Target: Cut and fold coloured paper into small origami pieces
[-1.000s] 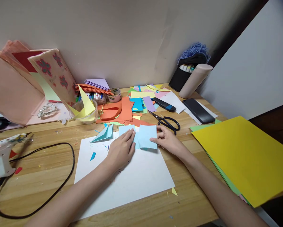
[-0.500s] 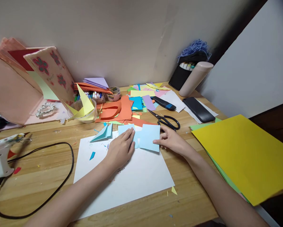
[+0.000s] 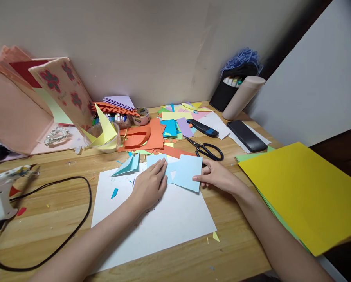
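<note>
The right hand has moved outward, pinching the light-blue paper between both hands; the left hand lies flat, pressing it. Steady pressure and gentle lifting should avoid creases.

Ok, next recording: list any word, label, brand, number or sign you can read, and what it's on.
No text can be read.
Tape roll: dark label, too small to read.
Flower-decorated panel: faint marks between the flowers, too blurred to tell whether they are writing.
</note>
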`<state>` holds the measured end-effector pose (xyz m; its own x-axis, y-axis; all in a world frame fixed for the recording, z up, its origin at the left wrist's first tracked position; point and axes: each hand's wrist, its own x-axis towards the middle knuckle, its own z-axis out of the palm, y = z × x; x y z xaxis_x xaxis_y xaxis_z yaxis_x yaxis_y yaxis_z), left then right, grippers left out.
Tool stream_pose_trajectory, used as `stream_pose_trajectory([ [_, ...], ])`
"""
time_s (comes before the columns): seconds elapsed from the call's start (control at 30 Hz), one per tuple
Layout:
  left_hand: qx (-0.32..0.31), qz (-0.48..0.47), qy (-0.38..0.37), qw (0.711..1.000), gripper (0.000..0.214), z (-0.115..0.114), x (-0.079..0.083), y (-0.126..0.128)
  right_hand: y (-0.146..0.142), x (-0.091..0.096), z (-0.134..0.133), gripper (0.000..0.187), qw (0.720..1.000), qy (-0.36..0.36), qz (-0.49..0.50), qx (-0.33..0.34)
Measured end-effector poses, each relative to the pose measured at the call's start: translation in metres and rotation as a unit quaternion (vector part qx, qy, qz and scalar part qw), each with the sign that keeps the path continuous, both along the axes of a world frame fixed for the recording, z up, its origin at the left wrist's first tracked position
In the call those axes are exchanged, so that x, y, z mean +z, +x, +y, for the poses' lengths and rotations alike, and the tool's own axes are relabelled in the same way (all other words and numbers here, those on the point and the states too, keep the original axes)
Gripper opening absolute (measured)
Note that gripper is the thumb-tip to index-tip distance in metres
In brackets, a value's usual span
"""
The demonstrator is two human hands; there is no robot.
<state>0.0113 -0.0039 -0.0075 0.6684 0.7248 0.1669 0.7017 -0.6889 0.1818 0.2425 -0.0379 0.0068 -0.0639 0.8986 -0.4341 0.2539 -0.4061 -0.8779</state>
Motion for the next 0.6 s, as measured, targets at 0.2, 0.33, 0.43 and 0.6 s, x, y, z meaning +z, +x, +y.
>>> stream_pose_trajectory([
  [0.2,0.001,-0.003,0.003,1.000,0.042,-0.001,-0.001,0.000,0.008,0.000,0.001,0.044,1.000,-0.009,-0.009,-0.003],
  [0.33,-0.002,-0.014,0.000,1.000,0.042,0.000,-0.003,-0.001,0.016,0.000,0.002,0.042,1.000,0.000,-0.014,-0.004],
  [0.43,-0.003,-0.042,-0.013,0.999,0.041,0.001,-0.004,-0.001,0.014,0.004,0.002,0.038,1.000,0.026,0.006,0.012],
  [0.6,0.011,-0.181,-0.116,0.977,0.035,0.000,0.005,-0.002,-0.005,0.005,0.001,0.027,0.995,0.092,0.038,0.018],
])
